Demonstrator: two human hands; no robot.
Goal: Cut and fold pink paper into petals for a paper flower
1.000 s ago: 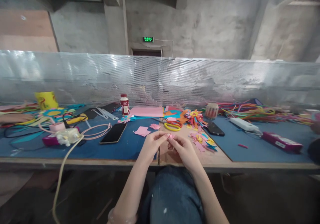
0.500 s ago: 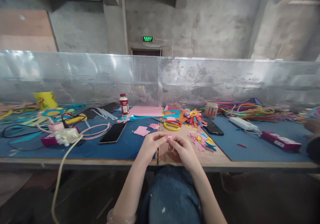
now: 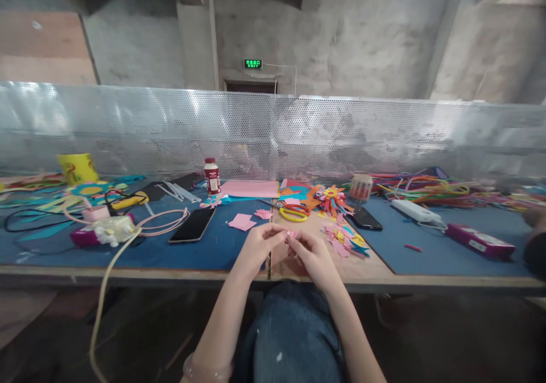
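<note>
My left hand (image 3: pixel 261 246) and my right hand (image 3: pixel 311 252) meet above the table's front part, fingertips pinched together on a small piece of pink paper (image 3: pixel 292 234). Most of that piece is hidden by the fingers. Just beyond my hands lie yellow-handled scissors (image 3: pixel 294 214). Left of them are square pink paper sheets (image 3: pixel 242 221) and a pink paper cutout (image 3: pixel 263 214) with a jagged edge. A pile of coloured paper scraps (image 3: pixel 345 241) is beside my right hand. Behind it sits a multicoloured paper flower (image 3: pixel 331 200).
On the left are a black phone (image 3: pixel 193 225), a power strip with cables (image 3: pixel 106 232) and a red bottle (image 3: pixel 211 176). To the right, another phone (image 3: pixel 365 218), a white power strip (image 3: pixel 417 212) and a magenta box (image 3: pixel 480 241). A perforated metal screen (image 3: pixel 273 138) stands behind. Another person's hand (image 3: pixel 535 218) shows far right.
My view has tilted very slightly. Both hands stay pinched on the pink paper, with only a small shift of the right fingers.
</note>
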